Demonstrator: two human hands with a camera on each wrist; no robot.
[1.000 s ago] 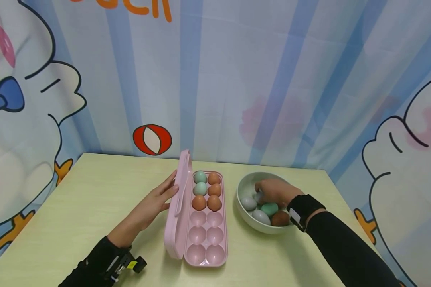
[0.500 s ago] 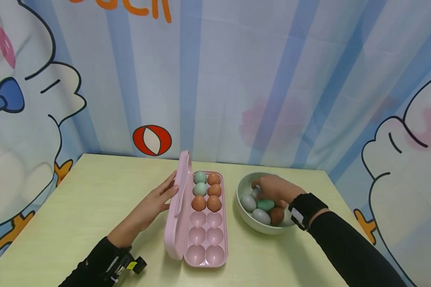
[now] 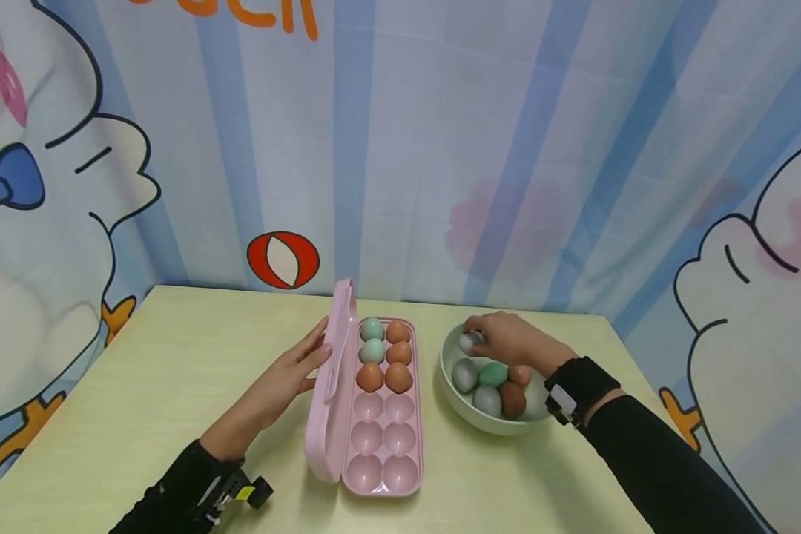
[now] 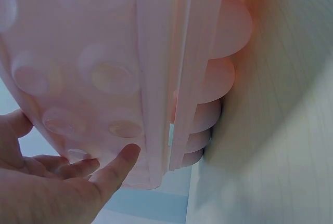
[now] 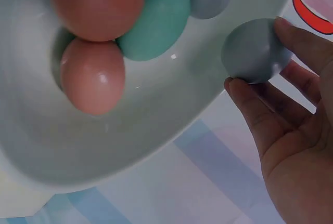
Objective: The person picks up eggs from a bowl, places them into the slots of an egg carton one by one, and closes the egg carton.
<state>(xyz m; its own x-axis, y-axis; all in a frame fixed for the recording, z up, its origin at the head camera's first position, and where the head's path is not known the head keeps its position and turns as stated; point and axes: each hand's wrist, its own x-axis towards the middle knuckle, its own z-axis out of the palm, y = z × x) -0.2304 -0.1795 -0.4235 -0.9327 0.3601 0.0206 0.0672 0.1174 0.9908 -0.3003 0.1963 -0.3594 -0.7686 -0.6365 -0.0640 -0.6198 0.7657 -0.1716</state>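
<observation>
Left hand [image 3: 287, 378], fingers straight, rests against the upright lid [image 3: 337, 356] of the pink egg tray [image 3: 383, 445]; near cups vacant, six eggs in the far rows. Right hand [image 3: 507, 343] pinches a pale grey egg [image 5: 255, 50] over the bowl's [image 3: 450, 393] far rim. Judgement: hold lightly, clear the rim, keep the lid braced, lower into a vacant cup.

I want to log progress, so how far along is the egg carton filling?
Six eggs fill the far cups of the pink carton; the six near cups are empty. The right hand pinches a grey egg above the bowl, which holds about five more. The left hand steadies the lid.
</observation>
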